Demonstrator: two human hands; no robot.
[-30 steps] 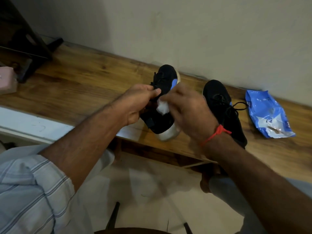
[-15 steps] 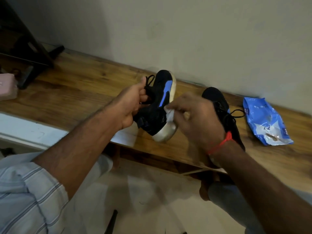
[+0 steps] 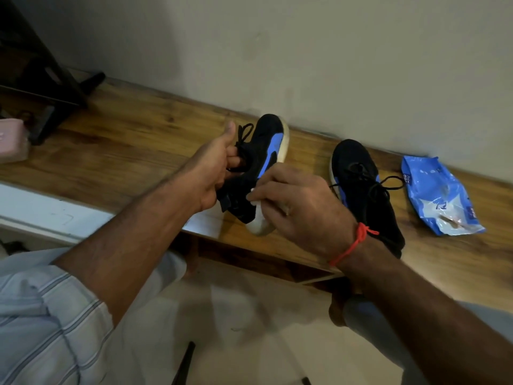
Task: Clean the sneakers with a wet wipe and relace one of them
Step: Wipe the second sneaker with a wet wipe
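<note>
On the wipe pack (image 3: 441, 195), lettering is too blurred to read.

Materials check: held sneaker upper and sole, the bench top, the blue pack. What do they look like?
Held sneaker: upper looks like matte black knit or fabric with a smoother blue panel; its sole looks like off-white rubber or foam, dull. Bench top: wood or wood-look laminate, grain visible, slight sheen. Blue pack: thin plastic film, crinkled and glossy.
</note>
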